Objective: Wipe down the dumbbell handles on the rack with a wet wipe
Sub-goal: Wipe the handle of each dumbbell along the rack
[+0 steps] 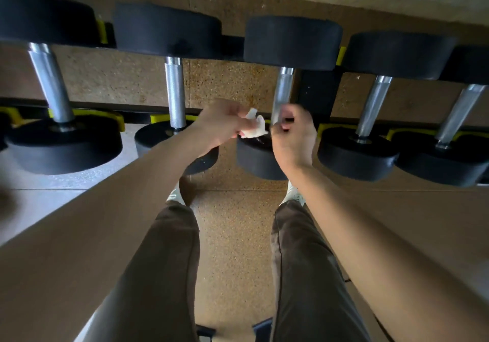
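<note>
Several black dumbbells with silver handles lie across a black and yellow rack (328, 127). My left hand (219, 124) pinches a crumpled white wet wipe (255, 127) just left of the lower end of the middle dumbbell's handle (283, 90). My right hand (293, 132) is at that same lower end. Its fingers curl round the right side of the handle and its thumb lies near the wipe's right edge. Motion blur hides the exact grip. The wipe is beside the handle, apart from it.
Neighbouring handles stand to the left (174, 92) and right (373, 106) of the middle one. Below the rack is a speckled brown floor (232, 235). My legs in brown trousers (304, 262) and light shoes (293, 193) stand close to the rack.
</note>
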Available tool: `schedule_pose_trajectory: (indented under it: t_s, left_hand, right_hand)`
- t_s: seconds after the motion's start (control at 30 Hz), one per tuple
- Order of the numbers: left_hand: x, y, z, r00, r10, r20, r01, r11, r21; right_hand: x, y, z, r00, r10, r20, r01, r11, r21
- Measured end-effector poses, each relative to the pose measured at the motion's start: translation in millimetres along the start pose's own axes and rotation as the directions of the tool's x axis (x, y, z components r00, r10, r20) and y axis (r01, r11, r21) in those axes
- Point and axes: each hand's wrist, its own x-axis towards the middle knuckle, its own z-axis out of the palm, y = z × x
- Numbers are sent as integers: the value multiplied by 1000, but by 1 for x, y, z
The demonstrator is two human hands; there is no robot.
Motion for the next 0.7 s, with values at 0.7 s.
schedule_pose_trajectory:
  t_s: [0.7]
  left_hand:
    - [-24,-64,-142,956,-77,-283,-81,857,-508]
  right_hand:
    - [-25,-121,112,959,147,244,-260,801,540]
